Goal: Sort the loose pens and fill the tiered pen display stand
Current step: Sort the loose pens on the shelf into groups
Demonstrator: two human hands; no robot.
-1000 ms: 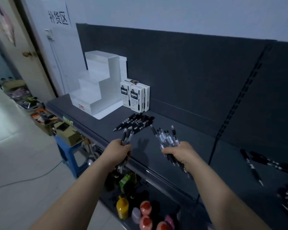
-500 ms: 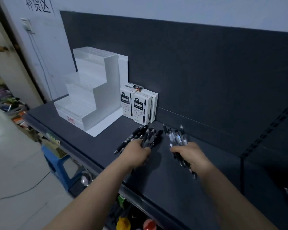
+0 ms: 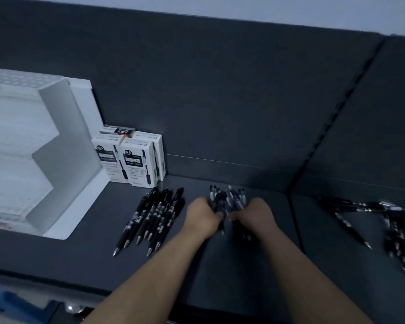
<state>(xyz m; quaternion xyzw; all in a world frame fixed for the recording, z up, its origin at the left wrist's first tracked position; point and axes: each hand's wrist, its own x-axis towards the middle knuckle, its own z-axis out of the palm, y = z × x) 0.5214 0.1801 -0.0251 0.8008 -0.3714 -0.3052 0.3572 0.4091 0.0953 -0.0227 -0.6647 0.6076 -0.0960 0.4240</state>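
Pen bundle: our left hand and right hand both clasp it, mid-sort. Next, likely left into the tiered stand.

- White boxes stood upright in a tight cluster at ten o'clock from the middle of the view, close against the rear panel. Their black labels marked "0.5" faced forward, and one more box lay flat on top.
- A dark grey shelf spread across the lower half, from nine round to three o'clock.
- A matching dark back panel rose behind it at twelve o'clock.
- A slotted upright strip ran slantwise at two o'clock, splitting the panel in two.
- A pale wall showed along the top edge, at one o'clock.
- Something blue, too blurred to identify, sat below the shelf's front edge at seven o'clock.
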